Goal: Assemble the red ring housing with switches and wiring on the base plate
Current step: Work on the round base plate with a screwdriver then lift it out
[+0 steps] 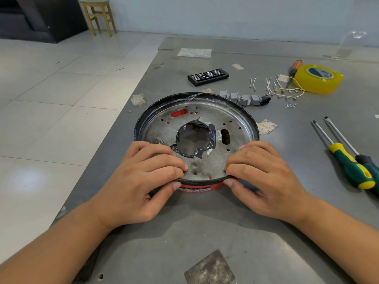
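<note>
Near the bench's front edge, left hand [141, 177] and right hand [264, 177] each pinch the base plate [164, 130] onto the red ring housing [194, 186], apparently seating it; fitting the switches [240, 98] likely follows.

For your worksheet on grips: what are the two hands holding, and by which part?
Both the left hand and right hand pinch the near rim of the round assembly, the metal base plate on the red ring housing.
</note>
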### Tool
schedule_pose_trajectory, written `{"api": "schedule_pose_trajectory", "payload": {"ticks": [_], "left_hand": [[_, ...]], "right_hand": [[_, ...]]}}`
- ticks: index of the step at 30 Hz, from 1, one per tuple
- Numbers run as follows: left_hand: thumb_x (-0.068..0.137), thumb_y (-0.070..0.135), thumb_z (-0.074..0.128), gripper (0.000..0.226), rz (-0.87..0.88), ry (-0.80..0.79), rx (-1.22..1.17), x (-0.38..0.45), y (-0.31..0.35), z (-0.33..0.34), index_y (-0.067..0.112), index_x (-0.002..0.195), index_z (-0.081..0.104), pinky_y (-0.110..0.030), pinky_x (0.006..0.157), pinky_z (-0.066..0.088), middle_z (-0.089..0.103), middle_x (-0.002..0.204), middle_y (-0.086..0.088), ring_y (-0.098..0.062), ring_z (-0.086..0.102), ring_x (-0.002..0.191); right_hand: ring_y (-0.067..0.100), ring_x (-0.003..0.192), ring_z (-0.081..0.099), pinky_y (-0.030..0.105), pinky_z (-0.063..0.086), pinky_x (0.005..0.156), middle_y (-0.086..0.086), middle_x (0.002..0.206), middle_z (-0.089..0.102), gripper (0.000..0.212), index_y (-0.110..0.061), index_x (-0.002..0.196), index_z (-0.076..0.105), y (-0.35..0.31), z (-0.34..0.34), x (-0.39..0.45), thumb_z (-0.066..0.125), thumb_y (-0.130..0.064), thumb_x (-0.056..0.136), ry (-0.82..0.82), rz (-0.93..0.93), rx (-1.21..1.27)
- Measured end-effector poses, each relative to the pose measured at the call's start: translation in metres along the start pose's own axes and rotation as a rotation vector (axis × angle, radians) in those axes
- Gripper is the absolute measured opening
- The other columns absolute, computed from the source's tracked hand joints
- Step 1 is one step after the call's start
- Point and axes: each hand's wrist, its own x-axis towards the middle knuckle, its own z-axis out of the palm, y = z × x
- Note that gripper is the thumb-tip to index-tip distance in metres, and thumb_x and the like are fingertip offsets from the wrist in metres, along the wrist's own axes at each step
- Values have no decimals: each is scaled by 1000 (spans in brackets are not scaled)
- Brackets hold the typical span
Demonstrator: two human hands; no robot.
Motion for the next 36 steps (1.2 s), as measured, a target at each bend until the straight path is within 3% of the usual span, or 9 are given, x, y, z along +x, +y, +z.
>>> {"api": "schedule_pose_trajectory", "payload": {"ticks": [19, 25, 28, 33, 36], "left_hand": [[96, 21, 66, 7, -32, -10, 43, 2, 5, -3, 20, 97, 72, -51, 96, 42, 72, 115, 14, -17, 64, 116], [100, 43, 62, 24, -45, -29, 249, 16, 29, 0, 26, 109, 76, -46, 92, 46, 62, 90, 7, -20, 63, 88], [98, 45, 64, 25, -58, -17, 288, 22, 36, 3, 28, 109, 78, -46, 83, 50, 60, 86, 5, -22, 62, 81], [93, 35, 70, 18, -81, -12, 255, 27, 39, 5, 22, 98, 81, -44, 75, 54, 74, 108, 7, -21, 70, 99], [94, 44, 67, 24, -97, -42, 261, 29, 39, 7, 24, 98, 80, -42, 75, 56, 76, 103, 11, -18, 72, 94]], "right_hand": [[25, 86, 69, 46, 50, 89, 0, 98, 73, 7, -8, 93, 76, -3, -1, 2, 71, -13, 92, -13, 10, -29], [22, 89, 69, 43, 49, 89, -2, 97, 73, 8, -10, 95, 76, -4, -2, 2, 71, -16, 92, -16, 18, -39], [21, 90, 69, 43, 49, 88, -2, 98, 73, 8, -10, 95, 76, -4, -2, 1, 71, -16, 92, -15, 22, -39], [21, 88, 69, 42, 49, 87, -2, 96, 72, 8, -10, 94, 76, -3, 0, 1, 71, -16, 92, 2, 24, -45], [20, 86, 67, 41, 49, 86, -1, 93, 72, 8, -9, 92, 76, -4, 0, 1, 71, -15, 92, 14, 27, -46]]}}
